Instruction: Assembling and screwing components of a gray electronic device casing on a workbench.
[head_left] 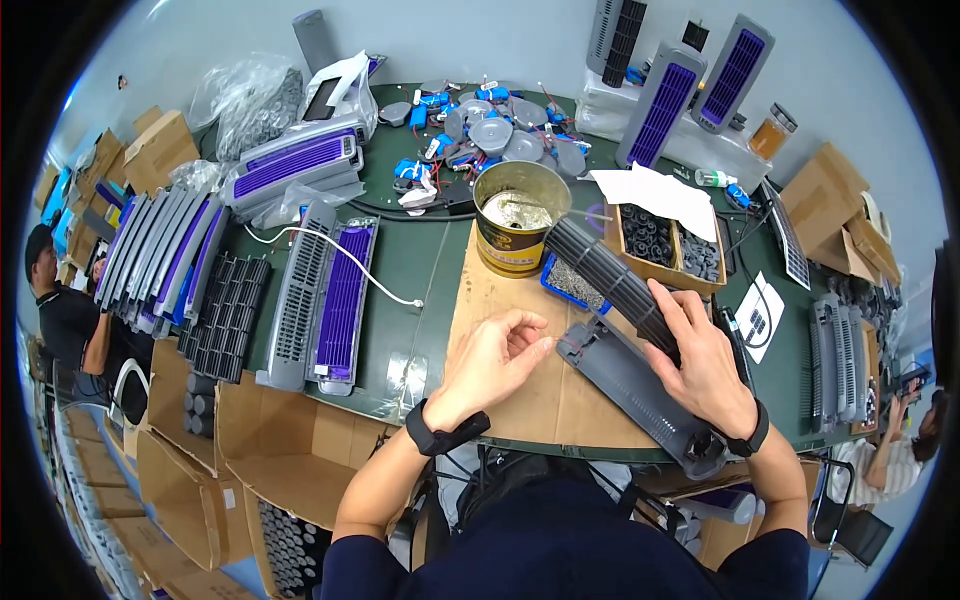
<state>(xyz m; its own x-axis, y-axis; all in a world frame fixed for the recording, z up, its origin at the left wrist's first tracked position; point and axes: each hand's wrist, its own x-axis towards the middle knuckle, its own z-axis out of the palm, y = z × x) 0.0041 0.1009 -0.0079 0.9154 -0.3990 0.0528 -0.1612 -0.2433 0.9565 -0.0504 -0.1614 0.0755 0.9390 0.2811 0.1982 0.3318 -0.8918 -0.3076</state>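
Note:
In my right hand [695, 360] is a dark grey cross-flow fan wheel [610, 270], a long ribbed cylinder, gripped near its lower end. It slants up and left, its far end beside the metal can [520, 235]. Beneath it a long grey plastic fan housing [640, 385] lies hollow side up on the cardboard. My left hand [495, 360] hovers by the housing's upper left end, fingers loosely curled and thumb apart, with nothing visible in it. A blue tray of small metal parts [575, 285] sits behind the housing, partly covered by the wheel.
A cardboard box [715, 280] of small black parts stands behind my right hand. Left are an opened purple-grilled fan [340, 310], a white cable [335, 245] and stacked casings [160, 255]. Blue-wrapped parts and grey discs [490, 130] are heaped at the back. Two other people are at the sides.

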